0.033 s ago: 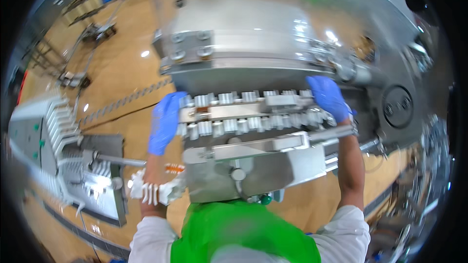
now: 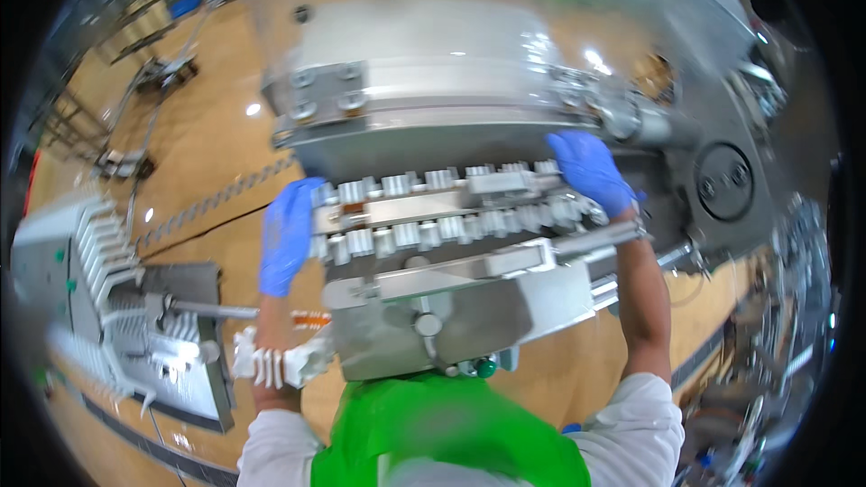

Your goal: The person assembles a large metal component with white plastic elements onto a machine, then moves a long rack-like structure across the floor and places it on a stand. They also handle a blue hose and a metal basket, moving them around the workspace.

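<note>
A long metal bar (image 2: 442, 207) with two rows of white toothed pieces lies across the front of a big stainless steel machine (image 2: 424, 81). My left hand (image 2: 287, 234), in a blue glove, grips the bar's left end. The bar's right end is held by my right hand (image 2: 591, 171), also in a blue glove. Both arms reach up from white sleeves. Below the bar a steel block (image 2: 451, 307) with a round knob juts from the machine toward me.
A green apron (image 2: 451, 437) fills the lower middle. A metal table (image 2: 135, 325) at the left carries more toothed white parts, and one such part (image 2: 271, 365) sits by my left forearm. Pipes and fittings (image 2: 722, 180) crowd the right. The floor is orange-brown.
</note>
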The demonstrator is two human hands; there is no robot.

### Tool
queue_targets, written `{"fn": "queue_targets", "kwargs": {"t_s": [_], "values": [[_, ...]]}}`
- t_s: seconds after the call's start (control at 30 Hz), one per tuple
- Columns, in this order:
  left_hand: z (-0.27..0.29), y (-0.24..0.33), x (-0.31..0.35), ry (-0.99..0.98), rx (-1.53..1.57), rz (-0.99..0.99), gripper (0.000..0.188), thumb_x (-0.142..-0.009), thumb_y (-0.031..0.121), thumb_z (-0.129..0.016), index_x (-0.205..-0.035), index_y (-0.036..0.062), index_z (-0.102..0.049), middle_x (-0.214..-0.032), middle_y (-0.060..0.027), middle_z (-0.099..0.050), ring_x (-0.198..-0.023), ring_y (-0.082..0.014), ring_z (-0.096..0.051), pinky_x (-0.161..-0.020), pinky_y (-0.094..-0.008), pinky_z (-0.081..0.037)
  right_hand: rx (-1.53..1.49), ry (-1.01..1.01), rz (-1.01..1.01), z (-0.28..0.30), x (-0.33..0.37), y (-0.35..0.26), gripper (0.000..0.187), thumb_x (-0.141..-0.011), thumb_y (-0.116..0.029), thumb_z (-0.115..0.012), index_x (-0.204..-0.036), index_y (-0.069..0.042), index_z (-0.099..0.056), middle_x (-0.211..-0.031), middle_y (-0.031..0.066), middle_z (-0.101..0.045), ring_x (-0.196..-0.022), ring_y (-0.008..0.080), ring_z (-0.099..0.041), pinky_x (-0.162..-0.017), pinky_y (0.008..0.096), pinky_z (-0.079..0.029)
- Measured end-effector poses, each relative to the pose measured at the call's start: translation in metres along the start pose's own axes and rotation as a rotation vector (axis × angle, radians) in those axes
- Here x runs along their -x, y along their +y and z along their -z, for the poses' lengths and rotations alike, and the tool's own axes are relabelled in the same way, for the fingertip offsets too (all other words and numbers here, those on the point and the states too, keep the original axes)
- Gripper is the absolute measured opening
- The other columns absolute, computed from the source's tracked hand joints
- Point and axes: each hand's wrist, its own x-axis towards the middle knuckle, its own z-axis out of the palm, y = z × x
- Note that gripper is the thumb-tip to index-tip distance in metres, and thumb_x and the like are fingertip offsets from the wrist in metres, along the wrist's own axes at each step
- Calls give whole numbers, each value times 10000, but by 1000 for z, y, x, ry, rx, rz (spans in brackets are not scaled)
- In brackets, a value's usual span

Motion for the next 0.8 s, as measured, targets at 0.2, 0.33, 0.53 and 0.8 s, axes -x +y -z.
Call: {"fn": "queue_targets", "kwargs": {"t_s": [0.2, 0.33, 0.53, 0.8], "values": [[-7, 9, -6, 28, -373, -191, 345, -944, 265, -404, -1029, -6, -601, -960, -182, -635, -883, -320, -600, -799, -384, -449, -237, 214, -78, 47, -21, -16, 238, -831, -111, -559, -1058, -49, -595, -890, 141, -622, -797, 314, -592, -723, 396, -472], [-14, 19, -8, 7, -682, -162, 337, -944, 290, -390, -937, 10, -579, -920, -220, -612, -872, -400, -563, -760, -453, -437, -118, -14, -125, -14, -13, -4, 254, -897, -241, -449, -997, -63, -599, -860, 167, -635, -793, 365, -595, -711, 451, -481], [-23, 18, -6, 128, -809, -81, 305, -922, 279, -365, -895, 40, -553, -885, -218, -603, -878, -393, -568, -759, -490, -434, -696, 424, -490, 15, 11, 13, 235, -904, -199, -456, -971, -14, -584, -843, 171, -616, -741, 346, -588, -694, 424, -460], [-30, 8, -9, 244, -862, -40, 292, -901, 267, -366, -922, 67, -579, -929, -218, -620, -890, -405, -582, -766, -501, -448, -547, 204, -495, -50, 81, -7, 463, -707, -225, -717, -1040, -7, -481, -799, 130, -595, -738, 278, -605, -642, 365, -481]]}}
